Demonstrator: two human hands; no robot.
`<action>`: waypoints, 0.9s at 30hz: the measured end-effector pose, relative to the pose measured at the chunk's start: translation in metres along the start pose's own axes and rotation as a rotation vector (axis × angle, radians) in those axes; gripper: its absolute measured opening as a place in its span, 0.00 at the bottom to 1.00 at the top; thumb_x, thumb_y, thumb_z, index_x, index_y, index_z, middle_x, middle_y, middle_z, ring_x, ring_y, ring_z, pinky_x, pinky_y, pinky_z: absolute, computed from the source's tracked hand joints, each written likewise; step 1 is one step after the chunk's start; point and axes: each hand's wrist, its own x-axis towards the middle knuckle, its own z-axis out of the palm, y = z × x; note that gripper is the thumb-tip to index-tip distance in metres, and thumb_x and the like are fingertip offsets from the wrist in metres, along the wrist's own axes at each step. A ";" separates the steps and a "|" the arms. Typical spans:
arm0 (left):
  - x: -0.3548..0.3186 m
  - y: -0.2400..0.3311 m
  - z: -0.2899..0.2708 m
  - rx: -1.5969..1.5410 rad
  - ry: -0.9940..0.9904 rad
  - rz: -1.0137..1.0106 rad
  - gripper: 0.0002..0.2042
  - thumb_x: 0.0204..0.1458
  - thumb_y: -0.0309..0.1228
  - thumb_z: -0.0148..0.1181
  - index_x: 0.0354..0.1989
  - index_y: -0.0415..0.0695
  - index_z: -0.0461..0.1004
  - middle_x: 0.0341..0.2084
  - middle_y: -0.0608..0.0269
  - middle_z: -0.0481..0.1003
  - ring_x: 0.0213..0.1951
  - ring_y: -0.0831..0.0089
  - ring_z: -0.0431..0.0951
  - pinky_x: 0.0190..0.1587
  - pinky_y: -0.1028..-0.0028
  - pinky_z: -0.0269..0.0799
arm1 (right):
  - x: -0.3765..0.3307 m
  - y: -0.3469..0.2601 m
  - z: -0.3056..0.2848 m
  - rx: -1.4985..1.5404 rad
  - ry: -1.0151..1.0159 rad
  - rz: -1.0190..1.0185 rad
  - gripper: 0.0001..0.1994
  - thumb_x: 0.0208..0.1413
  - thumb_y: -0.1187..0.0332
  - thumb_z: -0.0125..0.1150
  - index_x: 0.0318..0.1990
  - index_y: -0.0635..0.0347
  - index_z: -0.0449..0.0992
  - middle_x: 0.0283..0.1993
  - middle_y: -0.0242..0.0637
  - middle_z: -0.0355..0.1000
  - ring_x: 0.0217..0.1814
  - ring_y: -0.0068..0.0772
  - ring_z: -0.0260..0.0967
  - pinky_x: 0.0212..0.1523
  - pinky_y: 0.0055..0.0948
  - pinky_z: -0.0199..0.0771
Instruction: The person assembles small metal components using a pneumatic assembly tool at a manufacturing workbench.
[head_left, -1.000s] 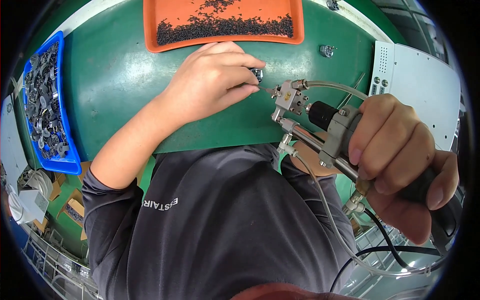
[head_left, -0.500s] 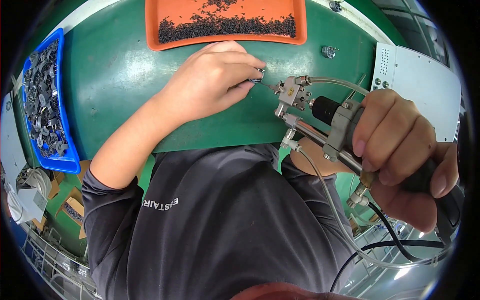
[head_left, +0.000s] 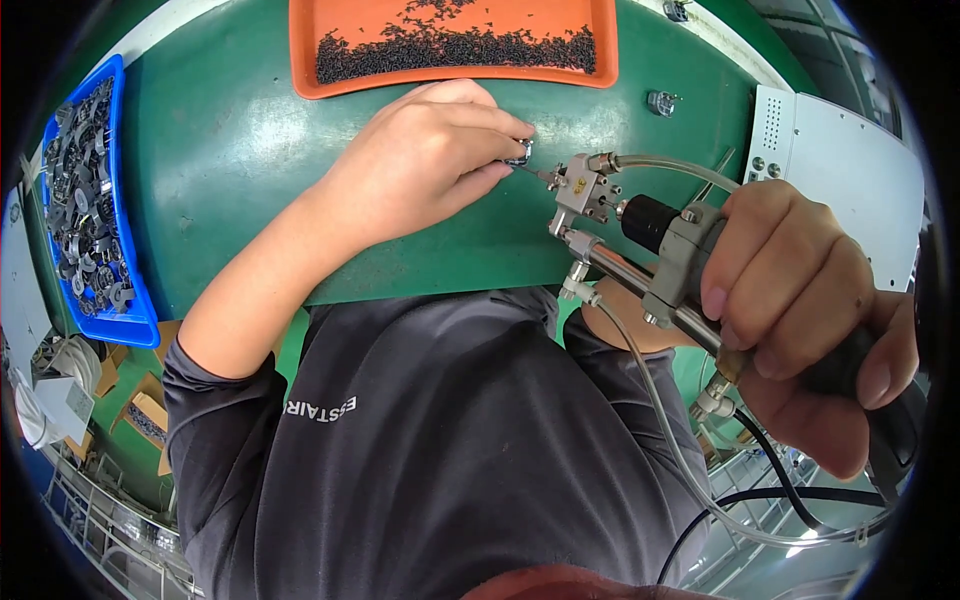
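Observation:
My left hand (head_left: 425, 160) rests on the green tabletop with its fingers pinched around a small dark, shiny part (head_left: 520, 152). Most of that part is hidden behind my fingertips. On the right, my right hand (head_left: 800, 310) is wrapped round the black handle of a metal dispensing gun (head_left: 582, 190) with hoses attached. The gun points left, and its thin needle (head_left: 530, 168) reaches to the part at my left fingertips. I cannot tell whether the needle tip touches the part.
An orange tray (head_left: 450, 80) of small black pieces lies at the far side. A blue bin (head_left: 140, 290) full of dark round parts stands left. Another small part (head_left: 661, 102) sits far right, near a white metal box (head_left: 850, 160). Clear and black hoses (head_left: 650, 380) hang below the gun.
Both hands keep their grips, and the gun stays at the part. The whole view has shifted very slightly.

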 end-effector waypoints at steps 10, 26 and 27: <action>-0.001 0.001 0.000 0.016 0.015 0.006 0.10 0.45 0.21 0.72 0.37 0.35 0.84 0.44 0.59 0.85 0.42 0.60 0.81 0.46 0.64 0.81 | -0.001 0.029 0.005 0.157 0.090 -0.184 0.22 0.62 0.43 0.67 0.55 0.43 0.71 0.27 0.23 0.70 0.21 0.19 0.67 0.25 0.23 0.69; 0.000 0.008 -0.005 0.034 -0.063 -0.002 0.11 0.48 0.22 0.70 0.41 0.36 0.83 0.44 0.57 0.84 0.43 0.57 0.81 0.46 0.62 0.81 | 0.016 0.004 0.014 -0.049 0.065 0.043 0.14 0.69 0.57 0.60 0.44 0.48 0.60 0.22 0.27 0.66 0.17 0.27 0.62 0.20 0.30 0.68; 0.000 0.004 -0.005 0.037 -0.065 0.019 0.13 0.49 0.23 0.69 0.44 0.36 0.82 0.44 0.55 0.84 0.41 0.56 0.81 0.46 0.61 0.80 | 0.022 0.004 0.021 -0.003 0.178 0.048 0.14 0.66 0.62 0.63 0.43 0.49 0.60 0.20 0.28 0.65 0.16 0.28 0.61 0.19 0.31 0.67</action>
